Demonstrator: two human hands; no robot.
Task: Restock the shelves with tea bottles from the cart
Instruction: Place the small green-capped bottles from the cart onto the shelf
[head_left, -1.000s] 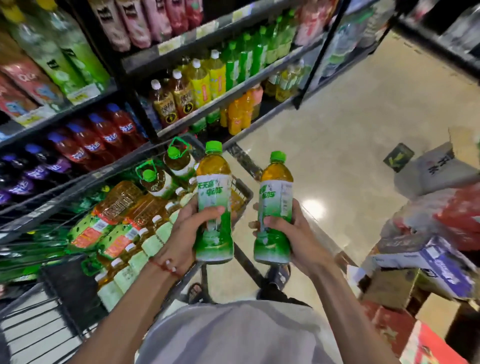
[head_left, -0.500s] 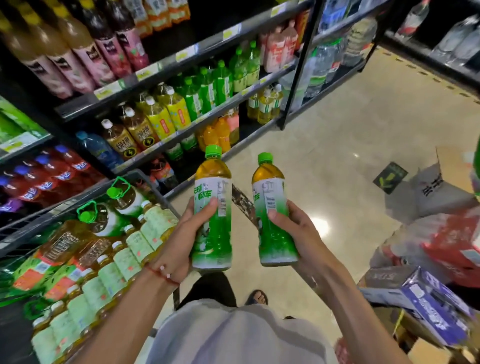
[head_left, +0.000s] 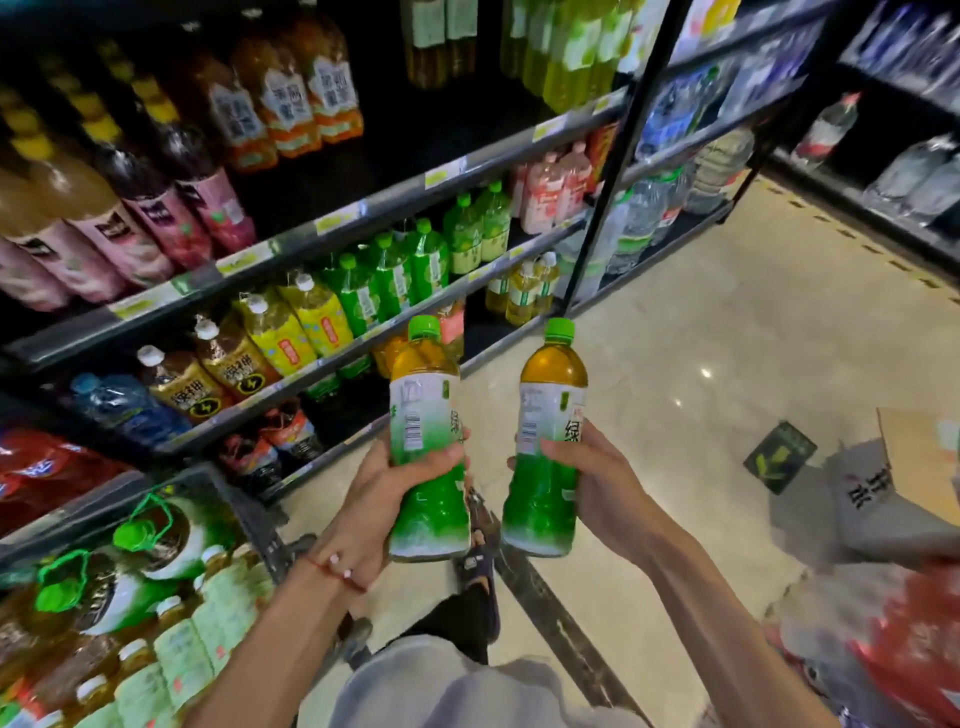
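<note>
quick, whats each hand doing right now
Left hand: closed round a green-capped tea bottle, held upright.
Right hand: closed round a second tea bottle, also upright, beside the first.

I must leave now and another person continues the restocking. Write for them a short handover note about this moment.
Left hand grips the first tea bottle, upright.
Right hand grips the second tea bottle, upright.
Both are in front of the shelves, not placed yet.
The cart, lower left, holds many spare bottles.
To do: shelve these two, then the rest.
</note>
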